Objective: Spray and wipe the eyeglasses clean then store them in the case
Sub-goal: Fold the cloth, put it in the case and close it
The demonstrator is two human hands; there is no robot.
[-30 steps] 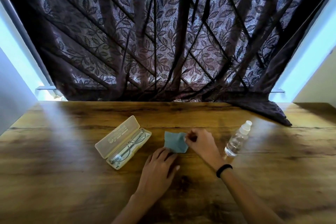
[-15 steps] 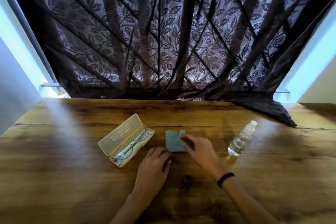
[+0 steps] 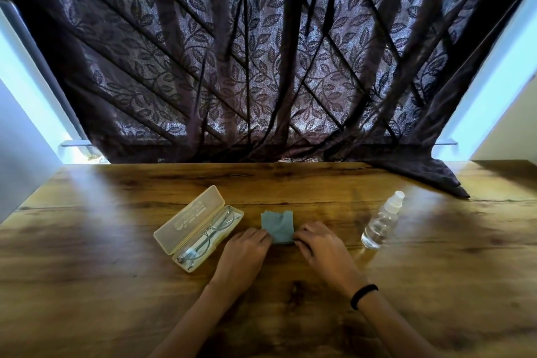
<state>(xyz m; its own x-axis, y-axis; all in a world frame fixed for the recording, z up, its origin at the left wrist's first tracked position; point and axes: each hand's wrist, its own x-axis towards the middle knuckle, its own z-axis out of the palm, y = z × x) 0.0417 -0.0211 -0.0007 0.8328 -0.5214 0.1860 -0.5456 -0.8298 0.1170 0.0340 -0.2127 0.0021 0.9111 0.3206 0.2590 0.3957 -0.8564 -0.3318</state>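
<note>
A pale yellow eyeglass case lies open on the wooden table, left of centre. Thin metal-framed eyeglasses rest folded in its lower half. A small grey-blue cloth lies flat on the table to the right of the case. My left hand pinches the cloth's near left corner. My right hand pinches its near right corner. A clear spray bottle with a white nozzle lies tilted on the table to the right of my right hand, apart from it.
The wooden table runs to both sides. A dark leaf-patterned curtain hangs behind it, with one corner draped onto the back right of the tabletop. Bright window strips flank the curtain.
My left hand has moved forward from the table to the cloth's near left corner. My right hand has slid back from the cloth's top to its near right corner. The cloth now lies flatter.
</note>
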